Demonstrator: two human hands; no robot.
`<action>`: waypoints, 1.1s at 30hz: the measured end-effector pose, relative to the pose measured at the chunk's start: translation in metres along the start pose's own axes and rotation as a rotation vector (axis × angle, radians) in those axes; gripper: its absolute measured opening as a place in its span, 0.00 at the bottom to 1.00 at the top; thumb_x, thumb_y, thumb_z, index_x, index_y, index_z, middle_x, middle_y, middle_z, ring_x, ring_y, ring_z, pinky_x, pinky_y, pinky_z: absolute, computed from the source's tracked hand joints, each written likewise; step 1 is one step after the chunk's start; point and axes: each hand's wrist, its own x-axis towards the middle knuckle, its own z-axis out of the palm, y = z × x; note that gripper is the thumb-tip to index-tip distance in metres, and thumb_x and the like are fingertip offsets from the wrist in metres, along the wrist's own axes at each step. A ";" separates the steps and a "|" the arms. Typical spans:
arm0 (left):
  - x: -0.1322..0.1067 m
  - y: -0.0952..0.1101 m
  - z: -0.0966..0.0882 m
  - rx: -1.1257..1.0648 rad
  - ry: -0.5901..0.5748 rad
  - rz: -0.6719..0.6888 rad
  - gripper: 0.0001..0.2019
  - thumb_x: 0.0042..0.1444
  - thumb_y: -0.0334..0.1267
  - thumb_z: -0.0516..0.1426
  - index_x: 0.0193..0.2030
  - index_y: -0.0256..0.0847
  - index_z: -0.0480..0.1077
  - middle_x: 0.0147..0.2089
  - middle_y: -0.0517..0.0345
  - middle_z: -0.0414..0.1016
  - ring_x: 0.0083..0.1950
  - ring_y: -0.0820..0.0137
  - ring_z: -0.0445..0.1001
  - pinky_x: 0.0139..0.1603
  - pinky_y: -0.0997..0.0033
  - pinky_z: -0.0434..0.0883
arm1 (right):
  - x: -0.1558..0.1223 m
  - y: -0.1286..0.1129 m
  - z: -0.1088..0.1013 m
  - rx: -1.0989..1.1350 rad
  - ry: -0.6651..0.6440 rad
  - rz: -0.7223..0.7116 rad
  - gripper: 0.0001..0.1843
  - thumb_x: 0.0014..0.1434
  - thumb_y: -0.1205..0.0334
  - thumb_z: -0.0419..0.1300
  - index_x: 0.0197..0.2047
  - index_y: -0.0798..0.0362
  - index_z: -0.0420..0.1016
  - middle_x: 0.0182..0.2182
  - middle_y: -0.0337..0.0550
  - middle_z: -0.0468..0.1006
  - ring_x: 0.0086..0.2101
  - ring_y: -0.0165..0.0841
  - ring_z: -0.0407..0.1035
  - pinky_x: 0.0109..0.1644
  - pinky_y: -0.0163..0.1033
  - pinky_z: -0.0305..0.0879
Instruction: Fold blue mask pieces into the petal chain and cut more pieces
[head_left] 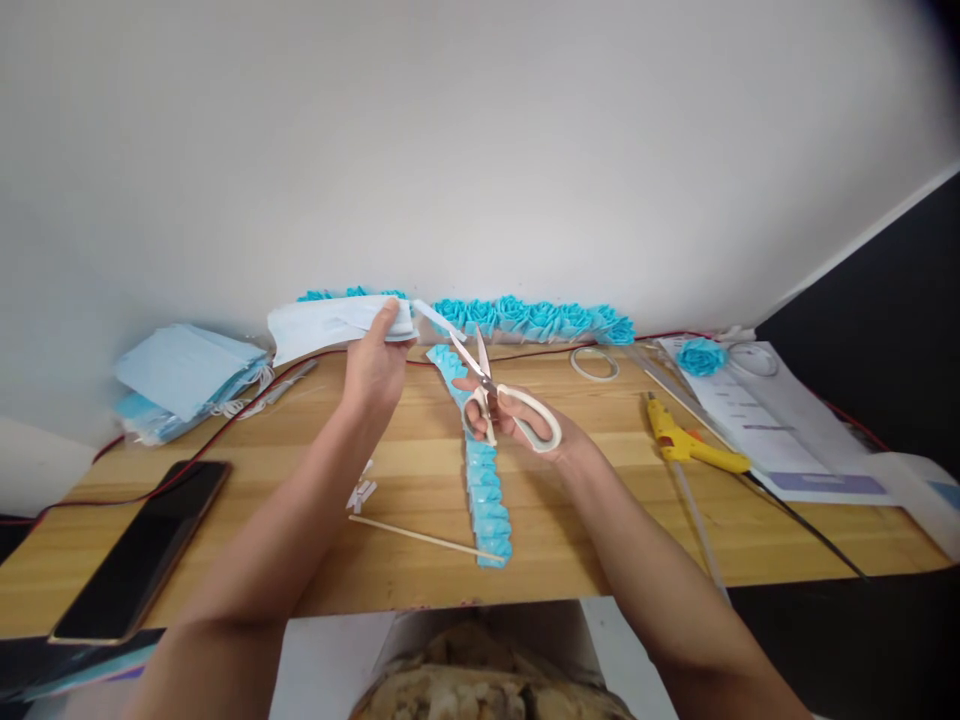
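Wooden table (555,535), pale wall (480,150) behind: person's left hand (377,375) grips a pale folded sheet (330,325); right hand (513,422) grips white-handled scissors (486,384), blades parted, beside a narrow white strip (435,318).

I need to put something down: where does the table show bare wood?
Bare wood shows between the phone and left forearm, and between the right forearm and glue gun. Crowded: the back with blue flowers, right end with papers.
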 end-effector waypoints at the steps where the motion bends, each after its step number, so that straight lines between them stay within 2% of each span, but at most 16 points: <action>1: 0.002 0.001 -0.001 -0.009 0.013 0.012 0.15 0.44 0.43 0.71 0.35 0.44 0.72 0.39 0.57 0.80 0.49 0.65 0.76 0.41 0.69 0.68 | 0.000 0.001 -0.002 -0.017 -0.018 -0.013 0.37 0.53 0.36 0.66 0.57 0.54 0.73 0.33 0.41 0.72 0.32 0.32 0.66 0.37 0.39 0.65; 4: 0.009 0.006 -0.004 -0.026 0.053 0.066 0.15 0.44 0.42 0.70 0.37 0.44 0.73 0.42 0.55 0.81 0.50 0.64 0.77 0.42 0.69 0.69 | 0.000 0.003 -0.008 -0.052 -0.049 -0.047 0.35 0.56 0.36 0.63 0.57 0.53 0.73 0.32 0.40 0.71 0.30 0.32 0.66 0.34 0.38 0.62; 6: 0.011 0.008 -0.004 -0.013 0.047 0.088 0.15 0.45 0.41 0.70 0.37 0.43 0.73 0.42 0.55 0.81 0.48 0.64 0.77 0.43 0.68 0.71 | 0.000 0.002 -0.012 -0.048 -0.021 -0.061 0.34 0.57 0.36 0.61 0.58 0.52 0.72 0.31 0.39 0.71 0.29 0.32 0.66 0.34 0.39 0.62; 10: 0.005 0.005 0.001 0.060 -0.095 0.018 0.16 0.42 0.37 0.71 0.37 0.41 0.74 0.38 0.57 0.80 0.43 0.65 0.78 0.45 0.65 0.73 | -0.003 -0.002 -0.014 -0.061 -0.008 -0.082 0.34 0.57 0.35 0.60 0.58 0.49 0.72 0.28 0.38 0.69 0.27 0.31 0.63 0.32 0.39 0.61; 14: -0.004 0.002 0.005 0.193 -0.212 -0.037 0.16 0.41 0.39 0.72 0.34 0.36 0.75 0.34 0.53 0.79 0.40 0.62 0.79 0.49 0.61 0.74 | -0.005 -0.008 -0.009 -0.118 -0.046 -0.104 0.31 0.59 0.38 0.61 0.57 0.51 0.73 0.29 0.38 0.69 0.27 0.30 0.62 0.30 0.38 0.59; 17: -0.006 0.002 0.004 0.270 -0.268 -0.027 0.17 0.40 0.41 0.72 0.34 0.34 0.76 0.36 0.50 0.80 0.46 0.59 0.79 0.56 0.59 0.72 | -0.004 -0.011 -0.006 -0.170 -0.010 -0.074 0.34 0.56 0.36 0.63 0.56 0.53 0.74 0.28 0.38 0.69 0.26 0.29 0.62 0.28 0.37 0.58; 22: -0.004 0.002 0.001 0.292 -0.279 -0.020 0.24 0.40 0.42 0.72 0.45 0.36 0.76 0.45 0.51 0.81 0.58 0.57 0.74 0.65 0.58 0.65 | -0.002 -0.008 -0.008 -0.265 0.033 -0.032 0.34 0.56 0.38 0.64 0.55 0.56 0.74 0.29 0.39 0.70 0.25 0.27 0.62 0.28 0.36 0.58; 28: -0.011 -0.002 0.002 0.341 -0.366 -0.070 0.23 0.43 0.43 0.71 0.45 0.37 0.75 0.44 0.53 0.80 0.51 0.61 0.76 0.58 0.61 0.68 | 0.000 -0.005 -0.006 -0.318 0.074 -0.024 0.32 0.58 0.38 0.63 0.55 0.55 0.73 0.31 0.39 0.70 0.25 0.27 0.62 0.29 0.36 0.58; 30: -0.016 -0.004 0.004 0.356 -0.389 -0.095 0.21 0.44 0.43 0.71 0.43 0.36 0.76 0.42 0.53 0.80 0.48 0.61 0.76 0.57 0.61 0.68 | 0.002 -0.005 -0.003 -0.306 0.100 -0.033 0.32 0.56 0.35 0.63 0.51 0.55 0.74 0.31 0.40 0.70 0.25 0.27 0.62 0.28 0.36 0.58; 33: -0.022 -0.008 0.006 0.377 -0.408 -0.128 0.18 0.44 0.44 0.71 0.38 0.35 0.76 0.41 0.52 0.80 0.47 0.60 0.76 0.56 0.61 0.69 | 0.003 -0.005 0.001 -0.301 0.162 -0.057 0.31 0.54 0.32 0.63 0.39 0.55 0.72 0.30 0.40 0.71 0.26 0.28 0.64 0.29 0.36 0.59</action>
